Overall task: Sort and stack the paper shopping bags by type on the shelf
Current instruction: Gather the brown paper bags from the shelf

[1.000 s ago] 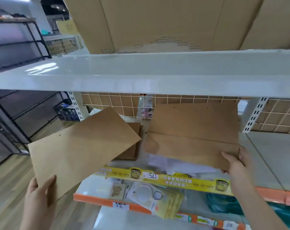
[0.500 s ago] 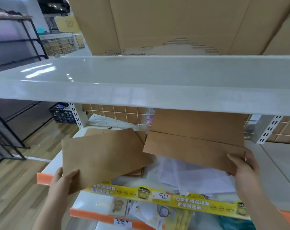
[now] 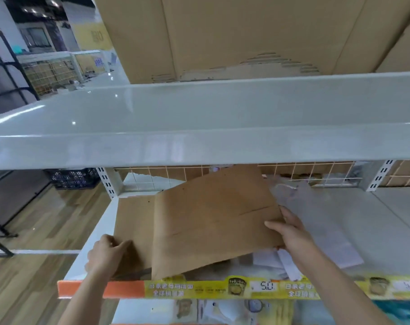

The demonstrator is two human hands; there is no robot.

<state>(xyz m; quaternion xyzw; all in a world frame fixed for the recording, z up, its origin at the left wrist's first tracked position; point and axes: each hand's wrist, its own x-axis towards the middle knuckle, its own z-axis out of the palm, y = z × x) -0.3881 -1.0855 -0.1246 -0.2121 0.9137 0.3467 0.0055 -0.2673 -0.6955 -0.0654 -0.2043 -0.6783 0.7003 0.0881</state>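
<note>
Centre frame, your right hand (image 3: 290,233) is gripping the large flat brown paper bag (image 3: 213,221), fingers curled on its right edge, angling it over the smaller brown paper bag (image 3: 131,228) your left hand (image 3: 106,254) is pinching on the white shelf (image 3: 94,252). Stacking step; next, square the edges.

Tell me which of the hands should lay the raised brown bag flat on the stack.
Probably right. The right hand grips the raised brown bag at its right edge, tilted over the stack. The left hand holds the stack's near edge, steadying it.
</note>
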